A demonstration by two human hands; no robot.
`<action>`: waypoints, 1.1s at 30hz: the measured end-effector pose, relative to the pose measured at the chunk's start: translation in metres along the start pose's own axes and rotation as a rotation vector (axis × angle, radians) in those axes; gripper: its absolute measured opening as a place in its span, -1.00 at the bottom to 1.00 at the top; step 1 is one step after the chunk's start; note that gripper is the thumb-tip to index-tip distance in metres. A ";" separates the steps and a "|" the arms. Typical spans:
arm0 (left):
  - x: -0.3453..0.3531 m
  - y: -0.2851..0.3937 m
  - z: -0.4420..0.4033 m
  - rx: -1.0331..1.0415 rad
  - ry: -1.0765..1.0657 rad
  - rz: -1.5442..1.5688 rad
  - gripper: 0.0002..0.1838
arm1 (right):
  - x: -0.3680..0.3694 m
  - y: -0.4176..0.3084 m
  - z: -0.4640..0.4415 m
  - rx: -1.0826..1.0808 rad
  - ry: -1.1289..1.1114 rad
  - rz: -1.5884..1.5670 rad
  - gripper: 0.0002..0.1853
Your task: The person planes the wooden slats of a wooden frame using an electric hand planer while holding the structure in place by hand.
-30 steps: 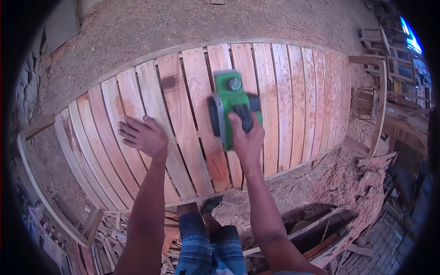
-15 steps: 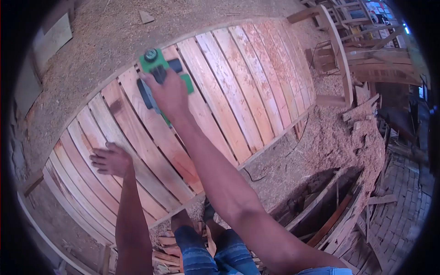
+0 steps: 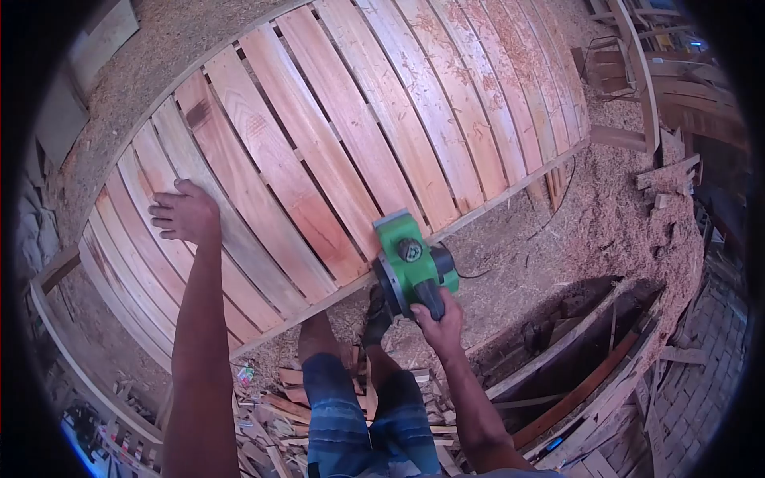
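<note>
My right hand (image 3: pixel 441 323) is closed round the black rear handle of a green electric planer (image 3: pixel 408 263). The planer's front end overlaps the near edge of a slatted wooden panel (image 3: pixel 319 183), while its rear sticks out past that edge toward me. A round dark knob sits on top of the tool. My left hand (image 3: pixel 185 213) lies on the slats at the left part of the panel, fingers spread and pointing left, holding nothing. Narrow dark gaps run between the boards. The planer's underside is hidden.
Curled wood shavings (image 3: pixel 510 48) cover the slats at the far right and the ground around. A wooden frame (image 3: pixel 637 72) stands at the upper right. Wood scraps (image 3: pixel 271 430) lie about my legs. A dark cord (image 3: pixel 474 276) shows beside the planer.
The planer in my right hand has come from the panel's far edge to its near edge, toward me. My left hand stays spread on the slats. The view has shifted.
</note>
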State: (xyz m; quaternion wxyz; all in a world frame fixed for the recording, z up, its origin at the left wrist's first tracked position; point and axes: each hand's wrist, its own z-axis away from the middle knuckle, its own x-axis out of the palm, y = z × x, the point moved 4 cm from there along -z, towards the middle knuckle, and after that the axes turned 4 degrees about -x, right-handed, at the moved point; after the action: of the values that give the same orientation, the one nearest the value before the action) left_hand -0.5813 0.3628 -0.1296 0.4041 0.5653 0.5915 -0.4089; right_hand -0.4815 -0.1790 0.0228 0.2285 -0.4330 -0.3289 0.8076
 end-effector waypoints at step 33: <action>-0.038 0.019 -0.009 -0.044 -0.130 0.000 -0.20 | 0.156 -0.294 -0.279 -0.229 -0.005 -0.136 -0.20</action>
State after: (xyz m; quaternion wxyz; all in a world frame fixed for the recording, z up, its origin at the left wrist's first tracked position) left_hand -0.5609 0.3589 -0.0915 0.4541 0.5285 0.5729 -0.4316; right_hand -0.3003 0.2156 0.0374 0.2309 -0.4308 -0.4482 0.7485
